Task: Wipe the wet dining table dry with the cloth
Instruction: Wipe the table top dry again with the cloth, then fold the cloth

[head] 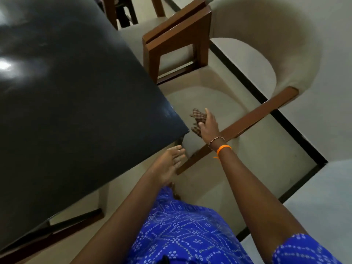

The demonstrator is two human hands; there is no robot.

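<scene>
Nearest you, at 6 o'clock, your blue garment [190, 231] shows a soft cloth printed with small white dots set in diamond lines; a matching sleeve sits at 5 o'clock. No writing or label can be read anywhere.

Your left hand [171, 161] reaches out just beside the near corner of the dining table, palm turned up, fingers loosely spread and holding nothing. It lies a little below the table edge, not touching the top.

Your right hand [208, 124] is further out, toward 1 o'clock from the left one. Its wrist carries 2 bands: a smooth orange band [223, 148] and a string of small dark beads [216, 140]. The fingers are partly curled around the cloth [198, 119], a crumpled brown checked rag, held over the chair seat and just off the table corner, apart from the tabletop.

The dining table [76, 101] fills the view from 7 to 11 o'clock: a dark, flat, glossy slab with a sharp square corner, showing bright blurred glare at 9 o'clock. Whether it is wet there you cannot tell.

Beyond your hands stands a chair [266, 63] with a rounded beige padded back, pale seat and straight brown wooden arms. At 12 o'clock is another wooden frame [177, 35], angular and brown.
</scene>
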